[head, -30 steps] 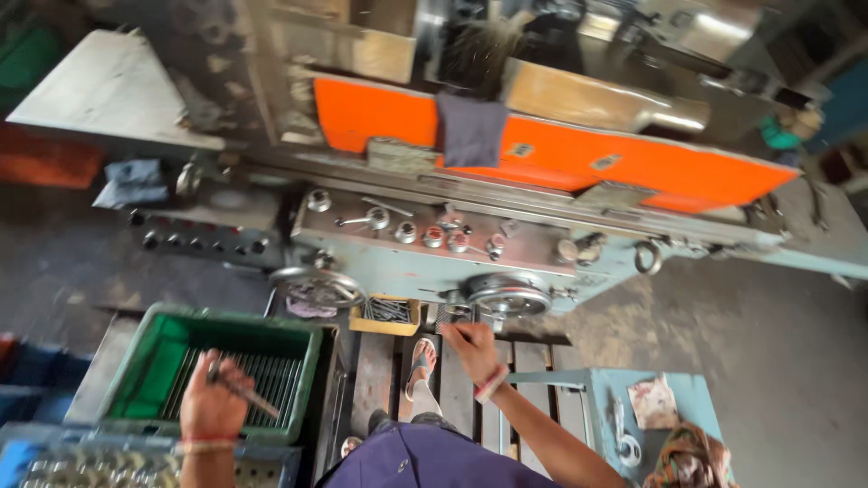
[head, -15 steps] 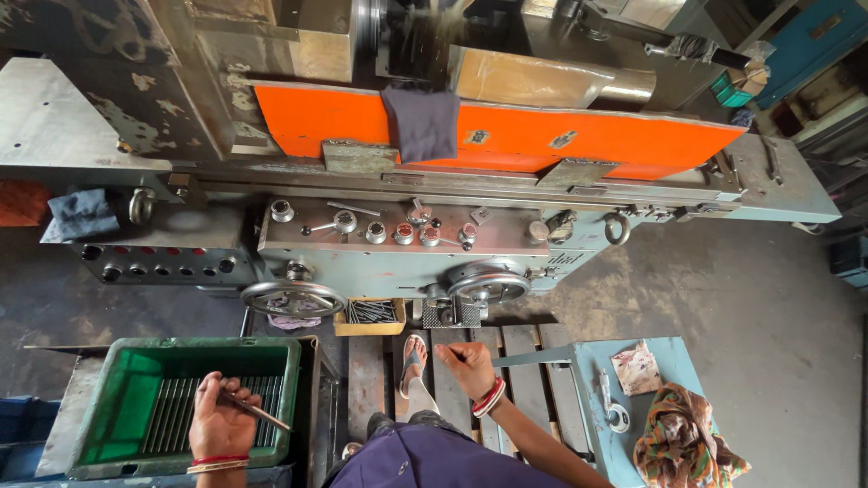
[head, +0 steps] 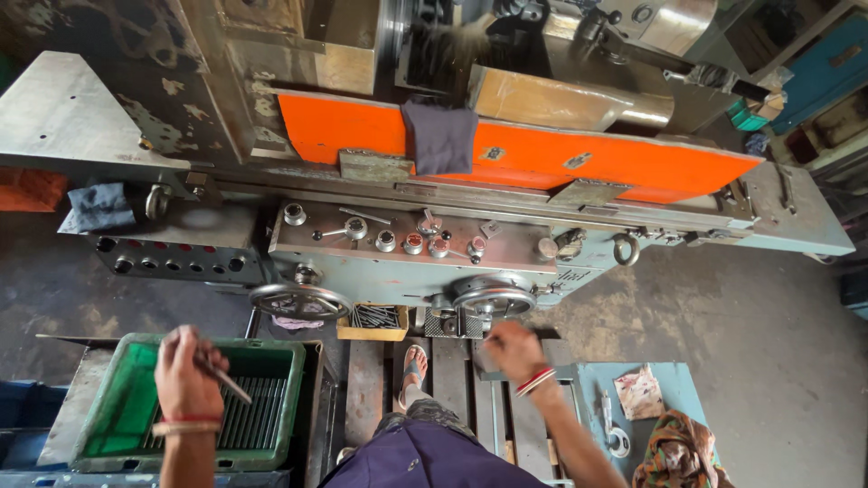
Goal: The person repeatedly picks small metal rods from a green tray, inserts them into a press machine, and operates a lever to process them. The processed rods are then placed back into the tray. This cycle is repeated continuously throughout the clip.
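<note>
**A:** So what's going on near the green crate (head: 108,425)?

**B:** The left hand (head: 185,375) sits right above it, fingers curled shut around a thin metal rod (head: 228,384). The rod's long axis runs diagonally, with its free end pointing down and to the right, over the crate's middle. Inside the crate there's a whole row of similar rods (head: 258,411) lying side by side, long axes running toward and away from the person.

**A:** And to the right of the crate?

**B:** Just above its right corner is a handwheel (head: 298,300) on the front of the big grey grinding machine (head: 425,244). Further right of the crate, a small yellow tray (head: 372,321) with more dark pins sits under the machine, then a sandalled foot (head: 412,366) on the wooden floor slats (head: 452,380). The second handwheel (head: 493,294) comes next, and the right hand (head: 515,351) is just below it. It's blurry, so can't tell if it's gripping anything or just loosely curled.

**A:** Anything farther out?

**B:** Well right of the crate there's a blue worktop (head: 588,389) with a rag (head: 678,447) and a crumpled wrapper (head: 638,393). An orange guard (head: 515,154) with a dark cloth (head: 438,136) draped over it runs across the machine's top.
</note>
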Available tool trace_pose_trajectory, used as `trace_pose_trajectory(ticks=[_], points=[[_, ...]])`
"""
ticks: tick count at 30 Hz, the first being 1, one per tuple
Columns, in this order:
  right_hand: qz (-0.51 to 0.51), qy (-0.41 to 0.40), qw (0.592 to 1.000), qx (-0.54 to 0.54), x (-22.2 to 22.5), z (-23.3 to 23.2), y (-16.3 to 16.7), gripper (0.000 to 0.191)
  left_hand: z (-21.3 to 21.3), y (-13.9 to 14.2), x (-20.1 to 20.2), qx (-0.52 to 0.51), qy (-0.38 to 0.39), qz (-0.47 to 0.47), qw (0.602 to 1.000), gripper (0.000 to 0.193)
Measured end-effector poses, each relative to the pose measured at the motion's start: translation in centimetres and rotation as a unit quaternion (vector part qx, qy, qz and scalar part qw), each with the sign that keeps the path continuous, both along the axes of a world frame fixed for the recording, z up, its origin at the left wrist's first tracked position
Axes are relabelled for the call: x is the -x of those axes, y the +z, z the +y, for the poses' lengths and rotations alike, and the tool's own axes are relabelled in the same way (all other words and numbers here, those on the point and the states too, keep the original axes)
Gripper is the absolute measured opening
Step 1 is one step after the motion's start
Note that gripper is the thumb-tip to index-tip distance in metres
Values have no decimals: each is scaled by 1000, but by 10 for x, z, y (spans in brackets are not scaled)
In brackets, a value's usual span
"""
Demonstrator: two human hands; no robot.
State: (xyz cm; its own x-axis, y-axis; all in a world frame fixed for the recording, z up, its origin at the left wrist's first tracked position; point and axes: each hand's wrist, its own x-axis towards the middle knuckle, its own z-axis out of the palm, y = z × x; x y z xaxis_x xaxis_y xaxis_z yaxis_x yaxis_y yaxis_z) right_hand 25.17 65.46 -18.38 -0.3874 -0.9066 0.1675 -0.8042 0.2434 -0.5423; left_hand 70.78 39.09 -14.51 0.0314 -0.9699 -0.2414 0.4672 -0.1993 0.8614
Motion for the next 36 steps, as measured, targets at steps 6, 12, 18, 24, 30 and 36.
trace_pose_trajectory(ticks=[6, 12, 18, 24, 30, 36], points=[[217, -119, 958, 143, 142, -12, 108, 20, -85, 122, 71, 182, -71, -41, 980, 10], [335, -225, 899, 173, 248, -36, 214, 16, -148, 244, 177, 324, -172, 48, 929, 13], [437, -259, 838, 200, 354, -76, 266, 18, -208, 297, 335, 367, -253, 61, 893, 13], [422, -325, 844, 57, 457, -120, 281, 36, -269, 269, 500, 139, -293, 96, 941, 14], [355, -329, 872, -76, 504, -165, 301, 61, -303, 203, 603, 52, -265, 52, 962, 13], [371, -294, 879, -49, 527, -188, 297, 69, -304, 169, 625, 43, -272, 0, 961, 13]])
